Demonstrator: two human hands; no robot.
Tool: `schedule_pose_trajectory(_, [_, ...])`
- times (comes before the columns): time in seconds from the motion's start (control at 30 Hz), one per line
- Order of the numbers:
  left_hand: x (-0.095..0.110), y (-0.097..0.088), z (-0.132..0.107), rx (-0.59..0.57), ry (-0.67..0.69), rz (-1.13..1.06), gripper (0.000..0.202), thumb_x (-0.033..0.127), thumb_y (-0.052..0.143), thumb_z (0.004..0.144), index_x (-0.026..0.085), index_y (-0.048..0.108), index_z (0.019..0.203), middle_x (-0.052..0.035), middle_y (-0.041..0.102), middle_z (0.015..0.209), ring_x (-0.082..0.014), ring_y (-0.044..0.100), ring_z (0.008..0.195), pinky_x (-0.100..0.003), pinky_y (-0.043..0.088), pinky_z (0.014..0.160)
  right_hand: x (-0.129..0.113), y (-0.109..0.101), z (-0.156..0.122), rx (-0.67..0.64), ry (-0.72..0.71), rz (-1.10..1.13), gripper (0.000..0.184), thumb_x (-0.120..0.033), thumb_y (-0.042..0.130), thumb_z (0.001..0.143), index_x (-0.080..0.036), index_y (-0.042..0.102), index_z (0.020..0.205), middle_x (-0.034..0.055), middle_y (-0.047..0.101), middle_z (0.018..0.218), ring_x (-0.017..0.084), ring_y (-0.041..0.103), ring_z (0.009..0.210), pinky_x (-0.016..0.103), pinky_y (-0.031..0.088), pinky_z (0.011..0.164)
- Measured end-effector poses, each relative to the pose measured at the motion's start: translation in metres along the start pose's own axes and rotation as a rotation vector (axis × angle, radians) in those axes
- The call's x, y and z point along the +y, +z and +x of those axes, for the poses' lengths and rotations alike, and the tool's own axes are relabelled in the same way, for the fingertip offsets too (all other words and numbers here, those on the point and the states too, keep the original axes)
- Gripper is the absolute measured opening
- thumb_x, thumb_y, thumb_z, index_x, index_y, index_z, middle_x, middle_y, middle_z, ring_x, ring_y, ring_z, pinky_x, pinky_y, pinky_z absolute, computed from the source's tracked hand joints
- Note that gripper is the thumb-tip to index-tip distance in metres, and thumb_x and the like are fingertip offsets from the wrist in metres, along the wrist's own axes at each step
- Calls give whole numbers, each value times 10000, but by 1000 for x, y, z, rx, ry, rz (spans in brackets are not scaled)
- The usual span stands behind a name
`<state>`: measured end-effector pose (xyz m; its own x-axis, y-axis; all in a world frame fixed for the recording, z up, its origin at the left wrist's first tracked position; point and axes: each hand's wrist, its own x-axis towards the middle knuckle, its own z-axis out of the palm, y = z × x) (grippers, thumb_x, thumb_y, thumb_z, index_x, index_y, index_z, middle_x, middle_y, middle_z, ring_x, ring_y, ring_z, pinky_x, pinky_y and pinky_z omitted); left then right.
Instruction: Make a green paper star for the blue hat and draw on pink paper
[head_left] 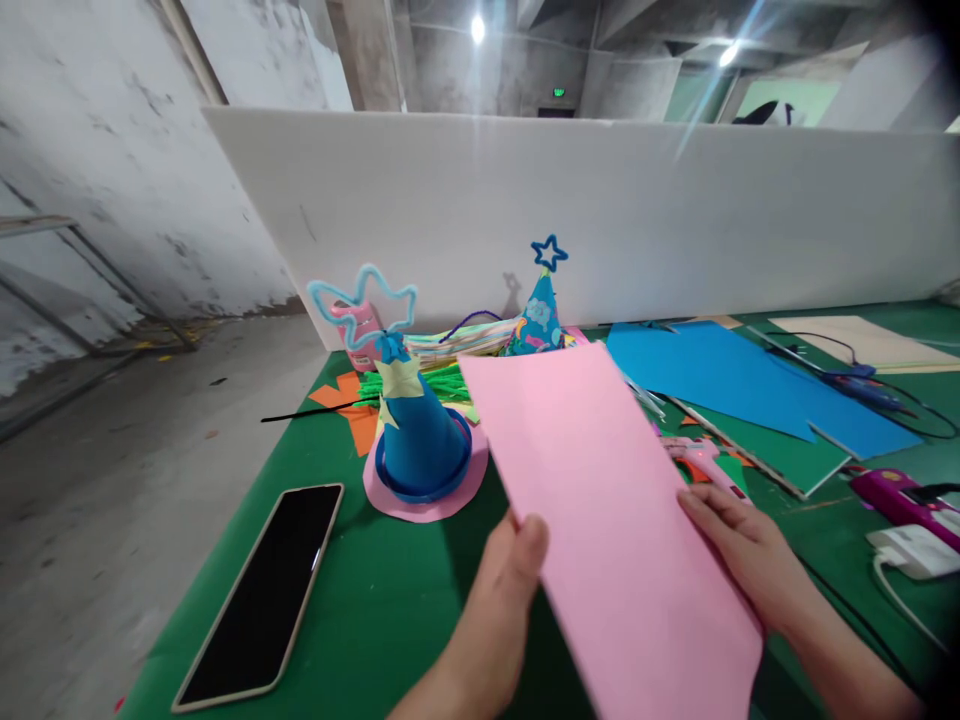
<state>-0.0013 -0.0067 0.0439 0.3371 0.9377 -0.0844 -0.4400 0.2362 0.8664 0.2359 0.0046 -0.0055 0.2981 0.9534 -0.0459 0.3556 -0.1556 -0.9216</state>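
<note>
Pink sheet [592, 500] points its long axis forward, slightly left.

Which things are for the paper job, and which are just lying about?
Probably for the job:
pink sheet, held by left hand and right hand
glue gun
blue sheet

Probably just lying about:
phone
white charger

Left hand [499, 595]: fingers other than the thumb mostly hidden behind the pink sheet [600, 480]. Sheet's near end, below the fingers: cut off. Patterned cone [538, 318], beyond the fingers: base covered. White charger [919, 552], right of all fingers: cut off.
</note>
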Motion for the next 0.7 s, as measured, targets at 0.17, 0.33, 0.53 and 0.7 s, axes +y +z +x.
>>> schedule_pose_trajectory(0.17, [-9,-19,0,75,-228,-104,406,289,554,778,131,533,1151,-126,628,1055,-264,572,954,-386,401,856,12,-18,2,67,-8,-149,292,-469,557,712,-192,586,624,-15,540,570,127,479,531,183,389,440])
schedule_pose_trajectory(0.33, [-25,-26,-6,185,-315,40,370,310,564,766,74,595,1050,-129,669,946,-271,592,913,-399,406,853,16,-20,-9,-218,-46,-102,236,-431,548,730,-204,605,761,-5,609,711,165,558,648,201,461,548])
schedule_pose_trajectory(0.53, [-32,-40,-23,173,-324,-7,430,357,696,628,113,638,977,-121,674,941,-296,594,904,-418,419,841,21,-13,-6,-229,-187,-194,199,-382,527,759,-196,594,730,0,579,695,163,538,666,211,451,592])
schedule_pose_trajectory(0.7, [-33,-45,-35,91,-441,-35,473,413,702,601,116,650,965,-146,642,1031,-331,542,1007,-460,359,915,15,-4,2,-277,-257,-219,250,-401,505,777,-180,587,693,-9,533,618,145,503,602,214,431,553])
